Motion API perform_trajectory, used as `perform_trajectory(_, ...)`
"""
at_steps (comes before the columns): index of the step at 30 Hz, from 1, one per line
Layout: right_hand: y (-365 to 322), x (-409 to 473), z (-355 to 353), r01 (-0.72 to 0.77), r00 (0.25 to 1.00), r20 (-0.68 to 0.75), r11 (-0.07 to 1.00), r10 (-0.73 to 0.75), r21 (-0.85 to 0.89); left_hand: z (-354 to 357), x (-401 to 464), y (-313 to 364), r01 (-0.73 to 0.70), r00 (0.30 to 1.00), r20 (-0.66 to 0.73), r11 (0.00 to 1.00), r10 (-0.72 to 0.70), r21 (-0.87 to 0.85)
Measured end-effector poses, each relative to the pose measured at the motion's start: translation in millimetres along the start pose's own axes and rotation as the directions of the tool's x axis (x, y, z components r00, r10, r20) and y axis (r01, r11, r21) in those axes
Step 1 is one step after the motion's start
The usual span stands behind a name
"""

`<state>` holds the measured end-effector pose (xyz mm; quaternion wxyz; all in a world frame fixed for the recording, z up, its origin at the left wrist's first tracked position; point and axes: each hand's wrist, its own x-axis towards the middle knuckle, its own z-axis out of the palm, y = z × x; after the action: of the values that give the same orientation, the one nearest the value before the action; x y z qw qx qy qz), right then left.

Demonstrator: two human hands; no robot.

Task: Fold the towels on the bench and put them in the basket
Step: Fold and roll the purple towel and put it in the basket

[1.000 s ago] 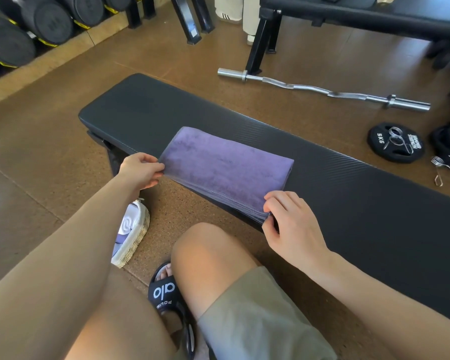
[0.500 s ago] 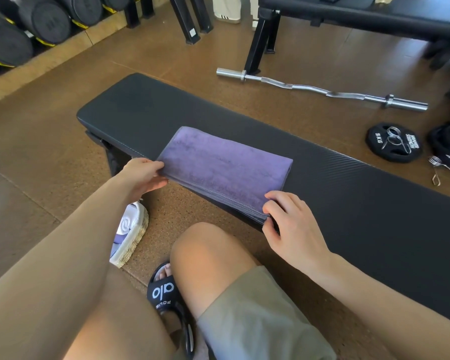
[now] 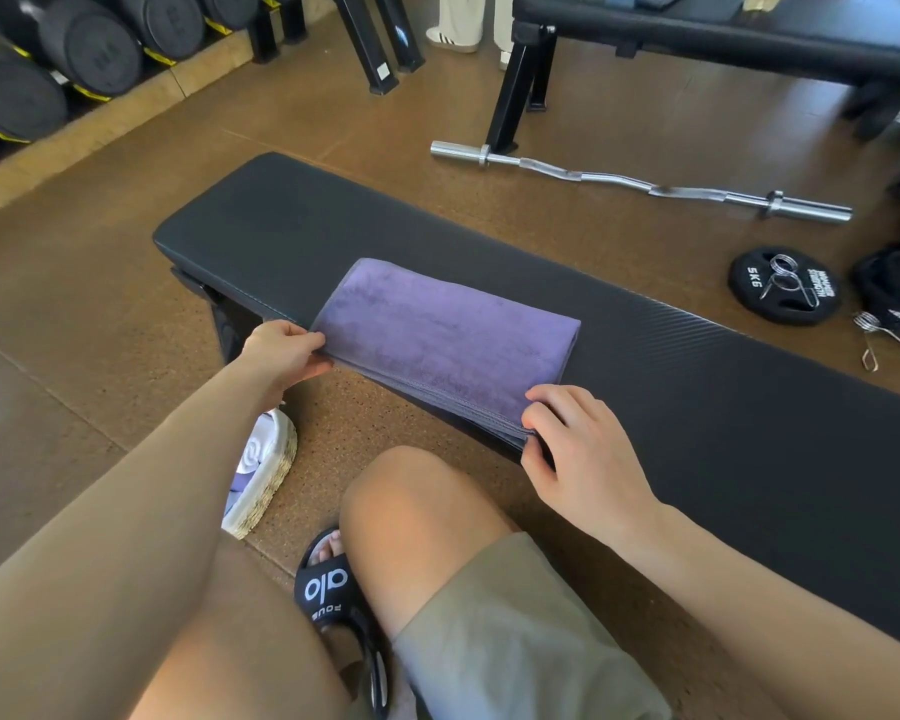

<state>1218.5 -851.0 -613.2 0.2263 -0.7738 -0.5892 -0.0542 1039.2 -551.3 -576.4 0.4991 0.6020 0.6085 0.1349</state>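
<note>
A: Gripping what, L hand (image 3: 287, 350)?
B: Pinches near-left corner of folded purple towel (image 3: 448, 335); R hand (image 3: 572, 439) pinches near-right corner, fingers curled over edge.
A: Towel loc?
B: Flat on black counter (image 3: 749, 418), near edge. Basket (image 3: 268, 475) on floor (partly hidden by arm).

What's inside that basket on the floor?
The basket holds rolled or folded towels: a white one and some purple cloth. The left arm covers most of it, so the rest is hidden.

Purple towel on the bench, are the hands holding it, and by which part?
Yes. The left hand pinches the folded purple towel at its near left corner; the right hand grips its near right corner.
</note>
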Motion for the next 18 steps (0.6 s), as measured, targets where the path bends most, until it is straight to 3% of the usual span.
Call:
perform_trajectory(2,-1.9,-3.1,0.0,0.004,1.000,0.003,1.000,-0.004,-0.018,0.9,-5.9,6.2,-0.074,0.989,-0.098,0.944,0.111,0.322)
perform_trajectory(4,-3.7,-5.7,-0.6,0.001,1.000,0.008,1.000,-0.001,-0.012,7.9,-13.3,15.1,-0.161,0.919,-0.174,0.740,0.353,0.654)
perform_trajectory(5,-4.0,-6.5,-2.5,-0.001,1.000,0.014,1.000,0.001,0.006,15.4,-20.1,21.1,-0.234,0.855,-0.165,0.650,0.492,0.723)
perform_trajectory(7,-3.7,-5.7,-8.8,-0.017,1.000,0.004,0.996,0.016,0.092,38.7,-36.7,34.5,-0.458,0.724,-0.045,0.528,0.689,0.715)
perform_trajectory(9,-3.4,0.5,-19.6,-0.111,0.992,-0.035,0.959,0.124,0.262,67.6,-55.2,40.5,-0.709,0.617,0.193,0.431,0.763,0.559)
perform_trajectory(11,-1.4,12.9,-28.1,-0.340,0.918,-0.017,0.808,0.396,0.482,93.6,-71.6,37.4,-0.857,0.484,0.427,0.314,0.764,0.408)
perform_trajectory(13,5.7,31.1,-32.0,-0.579,0.739,0.159,0.496,0.655,0.647,111.3,-80.8,31.1,-0.903,0.418,0.571,0.256,0.706,0.345)
perform_trajectory(15,18.4,47.1,-32.5,-0.648,0.619,0.299,0.256,0.726,0.717,120.2,-80.3,25.9,-0.907,0.417,0.635,0.250,0.650,0.340)
perform_trajectory(18,30.7,62.5,-35.4,-0.665,0.567,0.421,0.091,0.708,0.742,119.4,-75.9,23.2,-0.898,0.440,0.662,0.278,0.607,0.342)
